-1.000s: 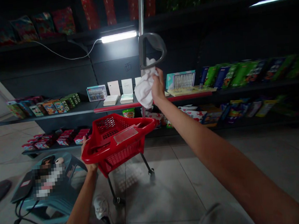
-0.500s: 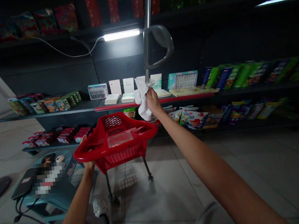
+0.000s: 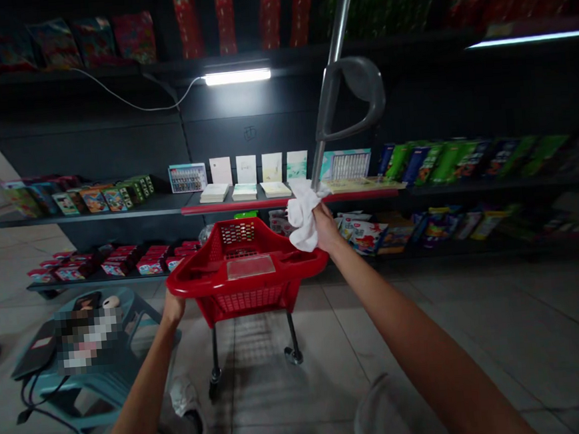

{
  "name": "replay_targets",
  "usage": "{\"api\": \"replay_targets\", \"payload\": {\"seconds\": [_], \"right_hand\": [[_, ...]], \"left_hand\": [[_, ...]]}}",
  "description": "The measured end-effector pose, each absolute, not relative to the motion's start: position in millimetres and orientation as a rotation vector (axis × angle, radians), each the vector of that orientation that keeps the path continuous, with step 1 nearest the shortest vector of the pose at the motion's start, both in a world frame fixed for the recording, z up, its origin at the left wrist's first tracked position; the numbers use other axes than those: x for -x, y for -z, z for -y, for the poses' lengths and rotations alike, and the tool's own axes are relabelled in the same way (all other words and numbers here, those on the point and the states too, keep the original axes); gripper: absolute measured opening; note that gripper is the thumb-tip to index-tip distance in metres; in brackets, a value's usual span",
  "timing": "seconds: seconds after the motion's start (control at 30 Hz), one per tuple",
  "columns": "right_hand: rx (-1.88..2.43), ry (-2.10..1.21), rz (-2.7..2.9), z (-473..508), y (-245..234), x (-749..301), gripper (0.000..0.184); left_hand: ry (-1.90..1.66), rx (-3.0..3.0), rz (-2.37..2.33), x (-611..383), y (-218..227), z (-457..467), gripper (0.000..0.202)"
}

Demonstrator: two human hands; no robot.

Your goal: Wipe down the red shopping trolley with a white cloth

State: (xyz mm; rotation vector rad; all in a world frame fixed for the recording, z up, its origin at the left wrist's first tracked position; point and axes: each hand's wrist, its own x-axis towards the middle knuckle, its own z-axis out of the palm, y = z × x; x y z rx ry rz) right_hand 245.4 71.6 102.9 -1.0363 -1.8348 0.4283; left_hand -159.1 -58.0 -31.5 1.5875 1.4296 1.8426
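Note:
A red plastic shopping trolley basket [image 3: 245,291] stands on small wheels on the tiled floor in front of me. From its right rear rises a grey metal pole [image 3: 331,80] with a grey loop handle [image 3: 355,98]. My right hand [image 3: 326,229] is closed on a white cloth [image 3: 303,216], pressed around the foot of the pole just above the basket rim. At the basket's left front rim my left hand [image 3: 172,308] grips the edge.
Dark shop shelves [image 3: 288,200] with boxes, cards and packets run across the back, lit by a tube lamp [image 3: 237,76]. A teal plastic stool [image 3: 98,372] with a phone, a mouse and cables stands at the lower left. My shoe [image 3: 183,392] is by the trolley's front wheel.
My right hand has slid the white cloth down the pole from the loop handle to its foot by the basket rim. The basket has levelled out and shifted right.

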Motion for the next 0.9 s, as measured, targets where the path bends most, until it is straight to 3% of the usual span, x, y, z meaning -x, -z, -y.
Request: {"api": "replay_targets", "payload": {"seconds": [0.07, 0.2, 0.3, 0.4, 0.53, 0.73, 0.9], "right_hand": [[0.933, -0.636, 1.644, -64.2, -100.2, -254.2, 0.046], [0.612, -0.928, 1.198, -55.8, -92.0, -272.2, 0.037], [0.524, -1.023, 1.029, -52.1, -86.4, -283.2, 0.033], [0.538, -1.032, 1.011, -46.8, -84.0, -286.7, 0.033], [0.541, -0.958, 1.009, -34.6, -83.2, -278.6, 0.036], [0.571, -0.967, 1.065, -7.6, -87.7, -265.3, 0.042], [0.634, -0.969, 1.250, 1.5, -91.8, -259.5, 0.044]], "left_hand": [[-2.091, -1.592, -1.315, 154.1, 20.9, 65.4, 0.066], [-2.651, -1.464, -1.349, 132.6, -20.5, 86.1, 0.049], [-2.849, -1.703, -1.379, 94.5, -62.2, 113.8, 0.039], [-2.322, -2.330, -1.449, 37.5, -93.6, 144.7, 0.031], [-1.526, -2.760, -1.473, -24.9, -93.7, 160.2, 0.045], [-1.657, -2.781, -1.527, -17.0, -56.4, 135.5, 0.039], [-1.717, -2.711, -1.572, 15.7, -51.5, 119.3, 0.038]]}}
